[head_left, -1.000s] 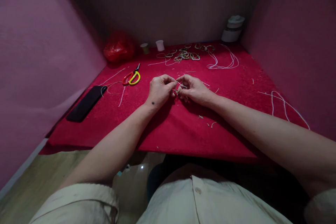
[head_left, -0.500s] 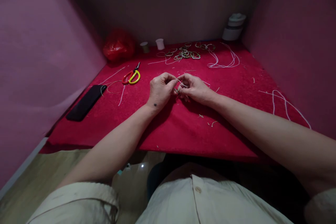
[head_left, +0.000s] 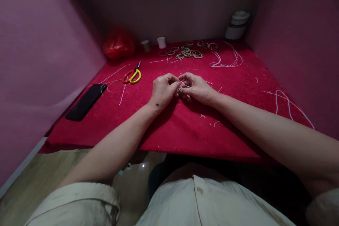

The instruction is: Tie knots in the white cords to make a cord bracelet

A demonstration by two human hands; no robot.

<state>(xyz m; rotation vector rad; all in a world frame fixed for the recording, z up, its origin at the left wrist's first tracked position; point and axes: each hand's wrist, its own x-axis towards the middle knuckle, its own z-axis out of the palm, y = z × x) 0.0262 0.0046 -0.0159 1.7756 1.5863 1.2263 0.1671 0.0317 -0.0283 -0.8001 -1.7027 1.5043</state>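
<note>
Over the middle of the red cloth (head_left: 172,127), my left hand (head_left: 163,89) and my right hand (head_left: 199,87) meet at the fingertips. A thin white cord (head_left: 184,84) runs between them; my left thumb and forefinger pinch it. Beneath it, a small braided cord piece (head_left: 179,91) is held in the fingers of my right hand, partly hidden by them. It looks like the bracelets (head_left: 188,53) of braided green and white cord heaped farther back. Both hands are closed.
Left of my hands lie red-and-yellow-handled scissors (head_left: 131,76) and a black phone (head_left: 86,102). A red plastic bag (head_left: 118,45), two spools (head_left: 161,42) and a white container (head_left: 237,26) stand at the back. Loose white cord (head_left: 288,102) lies right; cord scraps (head_left: 202,116) lie near me.
My hands stay together in nearly the same place. The braided piece between my fingers has turned slightly, and the whole view has shifted a little.
</note>
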